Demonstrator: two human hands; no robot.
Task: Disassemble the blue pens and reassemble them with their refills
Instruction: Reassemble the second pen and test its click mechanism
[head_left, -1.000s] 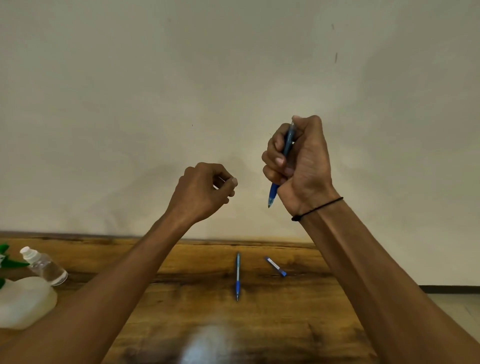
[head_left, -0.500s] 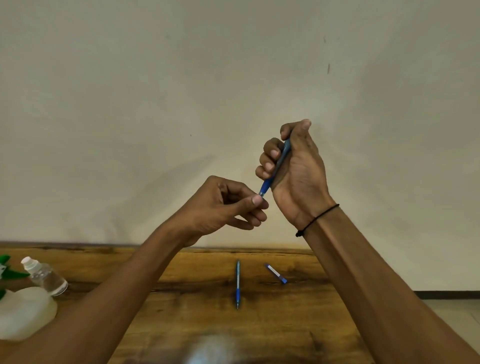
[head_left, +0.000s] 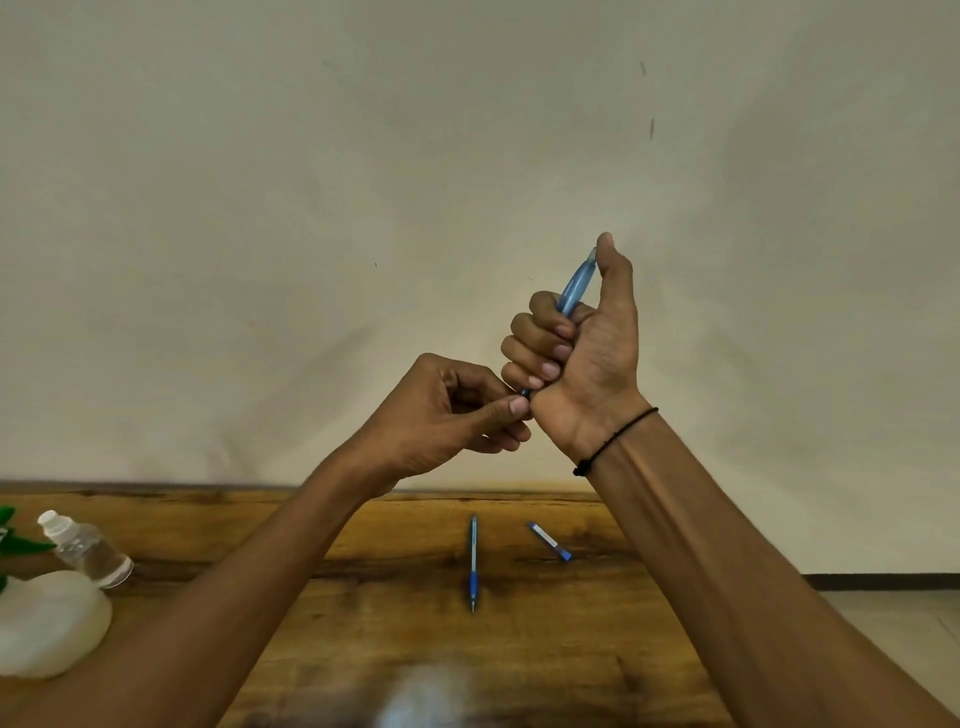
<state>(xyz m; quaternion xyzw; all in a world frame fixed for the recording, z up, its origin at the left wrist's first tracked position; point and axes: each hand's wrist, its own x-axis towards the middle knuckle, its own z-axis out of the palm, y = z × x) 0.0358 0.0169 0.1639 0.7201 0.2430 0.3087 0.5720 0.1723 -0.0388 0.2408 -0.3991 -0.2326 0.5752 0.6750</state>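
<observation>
R hand (head_left: 582, 358) fist-grips blue pen (head_left: 575, 283), thumb on top end; L hand (head_left: 441, 415) pinches its lower tip; 2nd pen (head_left: 473, 564) + loose pen piece (head_left: 550, 541) on wooden table (head_left: 519, 649), apart.

1 head-worn view — forward and slightly down, near raised hands, over wooden table (head_left: 363, 623).

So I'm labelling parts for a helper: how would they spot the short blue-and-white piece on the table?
Start at the wooden table below the raised hands. Right of the whole blue pen lies the short piece, angled, with a white middle and blue ends, much shorter than the pen.
</observation>
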